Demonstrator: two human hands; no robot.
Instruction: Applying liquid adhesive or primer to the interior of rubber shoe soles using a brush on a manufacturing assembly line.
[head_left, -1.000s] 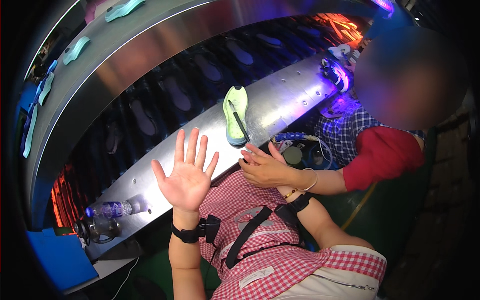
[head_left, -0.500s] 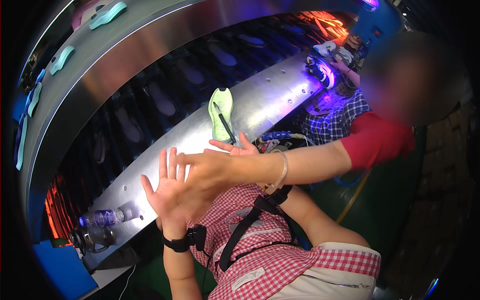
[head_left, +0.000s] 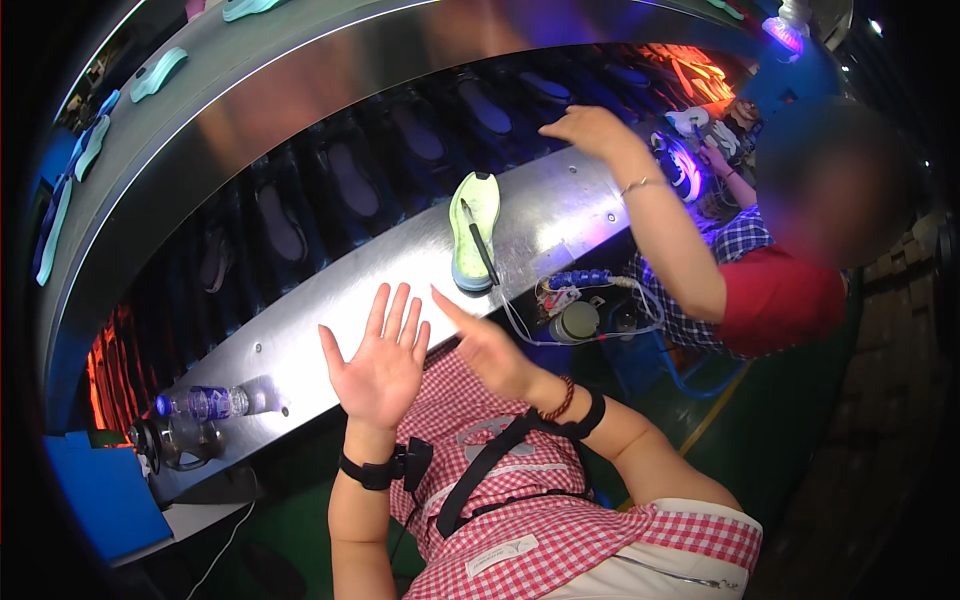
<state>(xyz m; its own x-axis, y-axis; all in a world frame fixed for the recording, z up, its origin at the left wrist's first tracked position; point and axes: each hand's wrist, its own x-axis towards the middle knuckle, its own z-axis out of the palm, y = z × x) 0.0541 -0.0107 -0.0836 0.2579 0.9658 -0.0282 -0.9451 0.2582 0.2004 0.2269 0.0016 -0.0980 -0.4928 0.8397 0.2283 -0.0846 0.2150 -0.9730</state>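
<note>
Left hand [head_left: 378,372] palm-up, right hand [head_left: 492,358] beside it, black tool [head_left: 480,243] on green sole [head_left: 463,236]

Metal bench [head_left: 400,265] runs diag., near L to far R. Shoe sole [head_left: 484,200] on bench, approx. mid; pen [head_left: 478,243] lies on sole. L hand [head_left: 378,378] nearer wearer than sole, R hand [head_left: 495,358] just R of it. Bottle [head_left: 208,402] on side, bench L end; jug [head_left: 190,440] just beside. Row of soles [head_left: 350,180] behind bench. Jar [head_left: 578,321] R of sole. Co-worker's arm [head_left: 670,235] further R.
</note>
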